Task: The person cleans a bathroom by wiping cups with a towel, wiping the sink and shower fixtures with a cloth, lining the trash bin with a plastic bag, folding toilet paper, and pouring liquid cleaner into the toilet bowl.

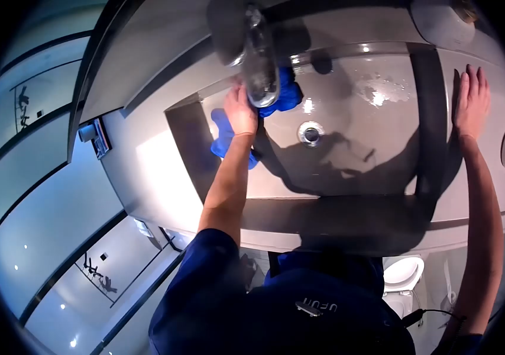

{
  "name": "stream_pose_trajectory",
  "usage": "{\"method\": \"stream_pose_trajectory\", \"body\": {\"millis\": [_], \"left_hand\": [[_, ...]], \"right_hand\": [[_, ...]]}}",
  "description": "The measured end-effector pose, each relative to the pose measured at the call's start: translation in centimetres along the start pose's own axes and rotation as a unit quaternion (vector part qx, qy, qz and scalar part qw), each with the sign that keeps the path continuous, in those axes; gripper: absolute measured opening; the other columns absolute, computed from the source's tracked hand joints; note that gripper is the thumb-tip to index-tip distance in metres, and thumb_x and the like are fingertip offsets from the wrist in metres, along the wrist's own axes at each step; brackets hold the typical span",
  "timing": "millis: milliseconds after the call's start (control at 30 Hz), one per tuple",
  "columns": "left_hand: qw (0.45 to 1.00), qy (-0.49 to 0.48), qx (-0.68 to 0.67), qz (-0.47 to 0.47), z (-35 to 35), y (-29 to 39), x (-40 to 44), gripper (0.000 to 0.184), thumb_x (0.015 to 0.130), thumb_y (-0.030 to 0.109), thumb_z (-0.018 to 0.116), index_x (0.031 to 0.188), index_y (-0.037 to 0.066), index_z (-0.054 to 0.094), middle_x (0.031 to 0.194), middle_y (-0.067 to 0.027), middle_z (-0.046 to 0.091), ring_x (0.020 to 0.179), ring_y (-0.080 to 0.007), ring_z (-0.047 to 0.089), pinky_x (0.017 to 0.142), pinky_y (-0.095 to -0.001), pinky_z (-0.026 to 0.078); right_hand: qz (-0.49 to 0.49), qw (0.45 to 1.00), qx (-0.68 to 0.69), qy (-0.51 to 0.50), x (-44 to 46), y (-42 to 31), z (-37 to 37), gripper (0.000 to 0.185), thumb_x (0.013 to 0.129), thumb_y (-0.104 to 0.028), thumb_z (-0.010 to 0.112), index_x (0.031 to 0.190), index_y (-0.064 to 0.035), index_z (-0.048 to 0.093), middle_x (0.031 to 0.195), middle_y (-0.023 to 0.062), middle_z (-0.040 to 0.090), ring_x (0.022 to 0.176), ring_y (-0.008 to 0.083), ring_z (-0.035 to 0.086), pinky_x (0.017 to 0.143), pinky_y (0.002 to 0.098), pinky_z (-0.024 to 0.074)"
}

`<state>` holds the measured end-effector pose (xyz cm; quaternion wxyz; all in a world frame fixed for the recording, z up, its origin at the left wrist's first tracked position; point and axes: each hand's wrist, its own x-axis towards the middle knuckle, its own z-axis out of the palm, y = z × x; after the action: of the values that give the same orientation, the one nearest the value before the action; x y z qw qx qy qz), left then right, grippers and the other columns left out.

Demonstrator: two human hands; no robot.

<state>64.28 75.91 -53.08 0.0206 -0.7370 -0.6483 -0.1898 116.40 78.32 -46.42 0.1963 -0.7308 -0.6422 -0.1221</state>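
Note:
My left hand (241, 110) is in the left part of the sink basin (347, 118), closed on a blue cloth (223, 135). Part of the cloth shows left of the hand and another part to its right, behind the shiny faucet (261, 71), which hides some of it. Flat on the counter (456, 177) to the right of the basin lies my right hand (472, 106), fingers stretched out and holding nothing. Water glistens on the basin floor around the round drain (311, 135).
A white rounded object (443, 23) stands at the back right. At the counter's left end is a small dark box (96, 137). A white toilet (403, 275) shows below the counter. Dark-framed panels (45, 177) fill the left side.

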Motion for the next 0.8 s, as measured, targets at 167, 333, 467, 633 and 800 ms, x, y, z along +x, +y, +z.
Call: {"method": "stream_pose_trajectory", "body": {"millis": [167, 333, 467, 633, 800], "left_hand": [[0.964, -0.117, 0.213, -0.107, -5.2, -4.9, 0.0, 0.035, 0.077, 0.006, 0.047, 0.112, 0.005, 0.053, 0.103, -0.0201, 0.053, 0.086, -0.0377, 0.053, 0.075, -0.0437, 0.044], [0.917, -0.171, 0.35, 0.086, -9.6, -7.3, -0.5, 0.028, 0.083, 0.016, 0.047, 0.106, 0.016, 0.062, 0.108, -0.0073, 0.055, 0.101, -0.0276, 0.048, 0.083, -0.0394, 0.038], [0.787, -0.404, 0.466, 0.009, -10.0, -3.7, -7.2, 0.026, 0.085, 0.023, 0.047, 0.092, 0.008, 0.067, 0.099, -0.0063, 0.062, 0.1, -0.0237, 0.05, 0.081, -0.0369, 0.038], [0.701, -0.609, 0.351, -0.123, -12.5, -1.0, -17.9, 0.027, 0.086, 0.022, 0.046, 0.102, 0.011, 0.066, 0.117, -0.0077, 0.059, 0.114, -0.0265, 0.05, 0.095, -0.0366, 0.037], [0.74, -0.642, 0.121, -0.16, -7.8, 4.9, -17.2, 0.025, 0.081, 0.024, 0.051, 0.089, 0.009, 0.068, 0.098, -0.013, 0.066, 0.09, -0.0273, 0.064, 0.077, -0.0386, 0.051]], "right_hand": [[0.005, 1.0, -0.017, -0.004, -0.4, 1.1, 1.0, 0.049, 0.093, -0.047, 0.031, 0.129, -0.017, 0.046, 0.139, 0.0085, 0.037, 0.129, 0.024, 0.031, 0.106, 0.0393, 0.0204], [-0.079, 0.994, -0.066, -0.019, -0.2, 3.5, 1.9, 0.046, 0.095, -0.04, 0.029, 0.13, -0.0143, 0.045, 0.136, 0.0085, 0.041, 0.126, 0.0253, 0.035, 0.104, 0.0364, 0.0271], [-0.056, 0.996, -0.068, -0.018, -0.2, 3.0, 1.4, 0.044, 0.096, -0.035, 0.027, 0.13, -0.0121, 0.043, 0.136, 0.0065, 0.041, 0.126, 0.0243, 0.036, 0.104, 0.0356, 0.0286], [-0.043, 0.998, -0.038, 0.026, 0.2, 3.0, 2.0, 0.047, 0.094, -0.046, 0.028, 0.128, -0.0197, 0.047, 0.134, 0.0095, 0.043, 0.124, 0.0242, 0.039, 0.102, 0.037, 0.0291], [-0.016, 0.999, -0.028, 0.019, 0.3, 1.7, 1.4, 0.049, 0.093, -0.048, 0.028, 0.129, -0.0191, 0.046, 0.137, 0.0097, 0.04, 0.127, 0.0249, 0.034, 0.105, 0.0387, 0.0228]]}}
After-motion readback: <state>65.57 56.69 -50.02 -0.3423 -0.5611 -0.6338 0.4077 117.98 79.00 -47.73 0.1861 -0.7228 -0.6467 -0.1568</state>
